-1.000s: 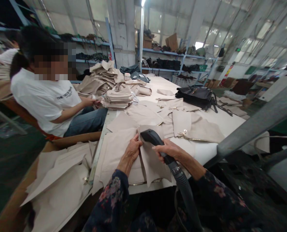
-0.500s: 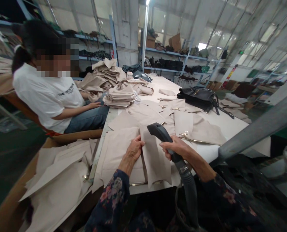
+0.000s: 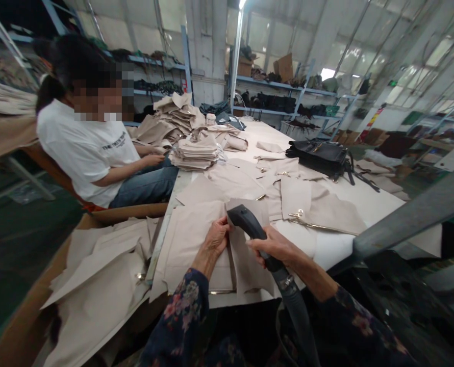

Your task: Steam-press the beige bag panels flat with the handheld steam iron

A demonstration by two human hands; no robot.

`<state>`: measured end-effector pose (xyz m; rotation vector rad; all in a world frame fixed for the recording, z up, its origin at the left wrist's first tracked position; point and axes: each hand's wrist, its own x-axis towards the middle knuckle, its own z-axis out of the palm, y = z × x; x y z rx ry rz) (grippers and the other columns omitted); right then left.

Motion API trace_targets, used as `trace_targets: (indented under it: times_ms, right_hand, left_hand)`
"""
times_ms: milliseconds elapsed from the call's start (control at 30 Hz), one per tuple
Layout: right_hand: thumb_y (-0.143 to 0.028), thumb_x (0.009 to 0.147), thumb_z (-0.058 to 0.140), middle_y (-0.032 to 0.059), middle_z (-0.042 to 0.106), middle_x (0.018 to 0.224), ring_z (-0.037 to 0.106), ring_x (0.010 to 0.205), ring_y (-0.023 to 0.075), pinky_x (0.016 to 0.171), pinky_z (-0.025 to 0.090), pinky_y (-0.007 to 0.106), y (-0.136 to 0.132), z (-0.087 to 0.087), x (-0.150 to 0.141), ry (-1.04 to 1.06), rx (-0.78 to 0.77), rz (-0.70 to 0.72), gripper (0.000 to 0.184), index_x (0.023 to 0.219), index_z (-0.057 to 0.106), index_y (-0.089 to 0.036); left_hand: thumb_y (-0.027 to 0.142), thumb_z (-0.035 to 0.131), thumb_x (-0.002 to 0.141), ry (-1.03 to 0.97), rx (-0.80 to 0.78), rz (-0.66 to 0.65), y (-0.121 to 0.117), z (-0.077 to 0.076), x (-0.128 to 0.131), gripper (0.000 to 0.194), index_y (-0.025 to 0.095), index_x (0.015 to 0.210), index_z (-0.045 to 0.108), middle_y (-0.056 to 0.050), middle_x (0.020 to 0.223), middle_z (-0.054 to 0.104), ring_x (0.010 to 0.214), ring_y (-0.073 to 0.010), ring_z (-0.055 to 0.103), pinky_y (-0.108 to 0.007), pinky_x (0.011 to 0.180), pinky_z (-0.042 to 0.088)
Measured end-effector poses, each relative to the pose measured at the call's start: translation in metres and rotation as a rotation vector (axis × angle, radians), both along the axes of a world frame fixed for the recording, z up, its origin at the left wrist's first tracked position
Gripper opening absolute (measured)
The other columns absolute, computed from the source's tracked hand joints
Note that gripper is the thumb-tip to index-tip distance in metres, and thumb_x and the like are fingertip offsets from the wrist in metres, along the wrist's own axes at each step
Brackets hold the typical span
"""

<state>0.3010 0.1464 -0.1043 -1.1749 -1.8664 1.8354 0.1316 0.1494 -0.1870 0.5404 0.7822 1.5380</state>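
A black hose nozzle [image 3: 248, 223] is gripped by the right hand [image 3: 276, 247], fingers wrapped around its handle, over a beige piece [image 3: 246, 265] on the white table's [image 3: 332, 245] near end. The piece's left edge is pinched by the left hand [image 3: 215, 238].

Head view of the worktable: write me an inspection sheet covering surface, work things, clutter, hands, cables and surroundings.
Surface: flat white tabletop, largely covered by flat beige leather-like pieces.
Work things: curved black plastic nozzle, its tip at a rectangular beige leather-like panel; contact unclear.
Clutter: black leather-like bag; neat stack of beige pieces; more pieces in a brown cardboard box beside the table.
Hands: left hand pinches the panel's edge; right hand grips the nozzle.
Cables: ridged dark grey hose runs down from the nozzle; others too dim to tell.
Surroundings: seated co-worker in a white T-shirt, left; blue metal shelves behind; thick grey metal bar, right.
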Motion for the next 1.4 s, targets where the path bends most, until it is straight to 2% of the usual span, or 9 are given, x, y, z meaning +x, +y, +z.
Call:
trace_targets:
  times_ms: [233, 400, 533, 633, 733, 800, 967, 1200, 1400]
  right_hand:
    - [-0.038, 0.073, 0.071, -0.0009, 0.052, 0.047, 0.050, 0.040, 0.0110, 0.038, 0.043, 0.021, 0.030, 0.006, -0.014, 0.157, 0.017, -0.060, 0.031, 0.061, 0.054, -0.015]
    - [-0.039, 0.074, 0.074, -0.0015, 0.053, 0.057, 0.051, 0.042, 0.0107, 0.038, 0.042, 0.021, 0.021, 0.018, 0.046, 0.216, 0.000, -0.186, 0.032, 0.067, 0.053, -0.015]
    - [-0.041, 0.078, 0.069, -0.0020, 0.050, 0.049, 0.049, 0.038, 0.0114, 0.036, 0.039, 0.022, -0.004, 0.013, 0.098, 0.093, -0.005, -0.246, 0.034, 0.063, 0.052, -0.016]
    - [-0.043, 0.079, 0.065, -0.0019, 0.048, 0.043, 0.046, 0.036, 0.0109, 0.038, 0.039, 0.022, -0.012, 0.004, 0.115, 0.045, -0.020, -0.250, 0.036, 0.059, 0.052, -0.016]
    - [-0.043, 0.077, 0.065, -0.0019, 0.048, 0.041, 0.046, 0.037, 0.0108, 0.039, 0.040, 0.022, -0.012, 0.000, 0.116, 0.047, -0.031, -0.255, 0.036, 0.059, 0.053, -0.015]
    - [-0.043, 0.077, 0.065, -0.0015, 0.050, 0.042, 0.047, 0.037, 0.0109, 0.039, 0.040, 0.021, -0.012, 0.000, 0.110, 0.026, -0.047, -0.228, 0.035, 0.060, 0.053, -0.015]
    - [-0.037, 0.078, 0.063, -0.0004, 0.052, 0.043, 0.047, 0.037, 0.0109, 0.037, 0.040, 0.021, -0.009, -0.003, 0.086, -0.052, -0.148, -0.153, 0.030, 0.060, 0.053, -0.016]
    - [-0.031, 0.079, 0.064, -0.0008, 0.053, 0.046, 0.050, 0.039, 0.0105, 0.037, 0.043, 0.019, 0.035, -0.017, 0.052, -0.006, -0.169, -0.180, 0.028, 0.058, 0.053, -0.016]
    - [-0.030, 0.075, 0.067, -0.0013, 0.053, 0.044, 0.050, 0.037, 0.0111, 0.034, 0.043, 0.020, 0.027, -0.005, 0.062, -0.154, -0.203, -0.191, 0.027, 0.059, 0.053, -0.015]
  left_hand:
    - [0.003, 0.056, 0.043, 0.051, -0.011, -0.017, -0.001, 0.000, 0.000, 0.044, 0.011, 0.084, 0.072, -0.003, 0.068, 0.071, 0.070, -0.0201, 0.066, -0.029, 0.067, 0.052]
    - [0.005, 0.052, 0.045, 0.161, -0.023, -0.016, -0.001, 0.002, -0.001, 0.057, 0.010, 0.099, 0.069, -0.006, 0.075, 0.072, 0.075, -0.0243, 0.067, -0.034, 0.070, 0.054]
    - [0.008, 0.052, 0.062, 0.784, -0.016, 0.210, -0.013, 0.010, 0.013, 0.057, 0.009, 0.119, 0.062, -0.015, 0.107, 0.068, 0.107, -0.0322, 0.061, -0.045, 0.089, 0.051]
    - [0.007, 0.048, 0.076, 1.302, 0.085, 0.419, -0.022, 0.014, 0.031, 0.056, 0.008, 0.132, 0.051, -0.019, 0.139, 0.048, 0.136, -0.0330, 0.035, -0.051, 0.111, 0.029]
    - [0.010, 0.040, 0.086, 1.852, 0.297, 0.304, -0.021, 0.008, 0.047, 0.044, 0.006, 0.128, 0.054, -0.020, 0.142, 0.046, 0.137, -0.0306, 0.034, -0.050, 0.116, 0.021]
    - [0.015, 0.037, 0.091, 2.016, 0.334, 0.165, -0.016, -0.002, 0.053, 0.041, 0.007, 0.125, 0.057, -0.018, 0.137, 0.051, 0.132, -0.0296, 0.042, -0.049, 0.114, 0.025]
    - [0.023, 0.032, 0.095, 2.054, 0.295, 0.136, -0.008, -0.022, 0.053, 0.044, 0.006, 0.131, 0.052, -0.017, 0.141, 0.048, 0.133, -0.0289, 0.041, -0.048, 0.113, 0.027]
    - [0.024, 0.034, 0.093, 2.092, 0.246, 0.123, -0.008, -0.026, 0.058, 0.049, -0.002, 0.133, 0.048, -0.022, 0.143, 0.043, 0.135, -0.0320, 0.037, -0.048, 0.113, 0.026]
    - [0.021, 0.034, 0.091, 2.105, 0.260, 0.163, -0.008, -0.028, 0.059, 0.050, -0.005, 0.132, 0.048, -0.024, 0.142, 0.044, 0.135, -0.0338, 0.036, -0.048, 0.112, 0.026]
